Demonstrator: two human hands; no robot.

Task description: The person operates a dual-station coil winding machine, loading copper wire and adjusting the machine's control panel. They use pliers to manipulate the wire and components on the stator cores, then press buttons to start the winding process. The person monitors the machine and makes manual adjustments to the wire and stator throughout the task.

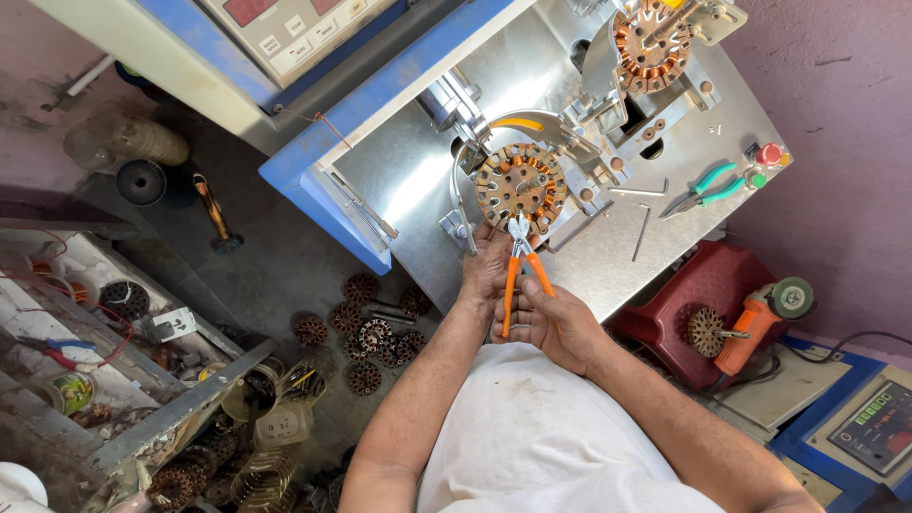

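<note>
My right hand (556, 323) grips the orange-handled cutters (521, 266), steel tips touching the round stator (521, 185), copper coils ringing its slotted brown face, clamped on the steel worktop (608, 256). My left hand (486, 266) clasps the cutters' neck.

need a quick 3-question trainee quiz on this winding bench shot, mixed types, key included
1. True or false: the right hand grips the orange-handled pliers.
2. Where do the plier tips point? A) the wound stator on the fixture B) the red stool C) the hammer
3. What colour are the handles of the spare pliers lying on the metal table?

Key: 1 true; 2 A; 3 green. The left hand rests by the stator's lower edge.
</note>
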